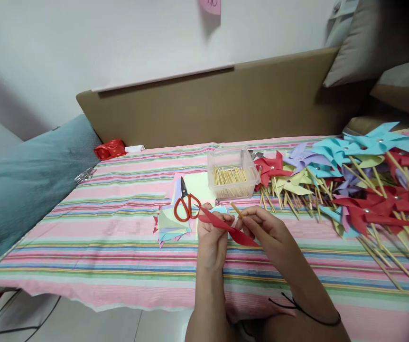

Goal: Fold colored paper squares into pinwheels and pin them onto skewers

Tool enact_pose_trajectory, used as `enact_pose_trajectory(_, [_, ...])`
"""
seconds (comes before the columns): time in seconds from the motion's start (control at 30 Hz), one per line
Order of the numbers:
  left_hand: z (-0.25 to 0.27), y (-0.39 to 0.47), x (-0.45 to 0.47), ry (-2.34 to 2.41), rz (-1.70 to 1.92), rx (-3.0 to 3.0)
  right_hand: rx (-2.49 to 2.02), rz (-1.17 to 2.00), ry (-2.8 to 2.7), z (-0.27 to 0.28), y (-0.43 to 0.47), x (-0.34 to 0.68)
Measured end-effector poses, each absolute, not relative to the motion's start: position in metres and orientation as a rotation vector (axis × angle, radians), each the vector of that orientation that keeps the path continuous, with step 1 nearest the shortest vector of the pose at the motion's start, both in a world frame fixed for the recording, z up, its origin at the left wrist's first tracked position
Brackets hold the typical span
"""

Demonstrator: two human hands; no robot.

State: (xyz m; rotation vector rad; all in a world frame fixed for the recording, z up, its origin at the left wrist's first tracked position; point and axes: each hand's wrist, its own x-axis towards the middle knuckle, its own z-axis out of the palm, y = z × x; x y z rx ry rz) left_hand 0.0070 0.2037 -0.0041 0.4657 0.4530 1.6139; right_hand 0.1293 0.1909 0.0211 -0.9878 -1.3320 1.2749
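My left hand (213, 230) is closed on a red paper pinwheel (242, 237), seen nearly edge-on. In my right hand (259, 225), the fingers pinch a short wooden stick (236, 208) close beside the pinwheel. Whether stick and paper touch is hidden by my fingers. Just left of my left hand, orange-handled scissors (183, 204) rest across sheets of coloured paper (197, 183) and a stack of cut paper pieces (171, 225). Behind my hands stands a clear plastic box (233, 192) holding many short sticks (229, 175).
Finished pinwheels on sticks (368, 209) are heaped at the right. A striped cloth (101, 228) covers the seat. A red plastic bag (110, 149) lies at the back left, near a blue cushion (48, 175). The brown backrest (204, 104) rises behind.
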Motion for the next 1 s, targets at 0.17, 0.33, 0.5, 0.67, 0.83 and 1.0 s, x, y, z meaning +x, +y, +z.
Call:
enact_pose_trajectory(0.17, [-0.003, 0.205, 0.005, 0.458, 1.594, 0.475, -0.983, 1.192, -1.354, 0.018, 0.187, 0.125])
enact_pose_trajectory(0.33, [-0.007, 0.203, -0.002, 0.487, 1.608, 0.488, -0.977, 1.164, -1.45, 0.022, 0.182, 0.12])
enact_pose_trajectory(0.5, [-0.009, 0.202, -0.014, 0.522, 1.651, 0.492, -0.948, 1.089, -1.173, 0.016, 0.187, 0.122])
enact_pose_trajectory(0.67, [-0.009, 0.2, -0.02, 0.573, 1.632, 0.487, -0.817, 1.051, -0.86, 0.011, 0.191, 0.125])
enact_pose_trajectory(0.83, [-0.007, 0.197, -0.013, 0.54, 1.6, 0.499, -0.733, 1.151, -0.927, 0.017, 0.184, 0.12])
enact_pose_trajectory(1.0, [-0.009, 0.2, -0.015, 0.549, 1.691, 0.466, -0.772, 1.192, -1.054, 0.018, 0.182, 0.122])
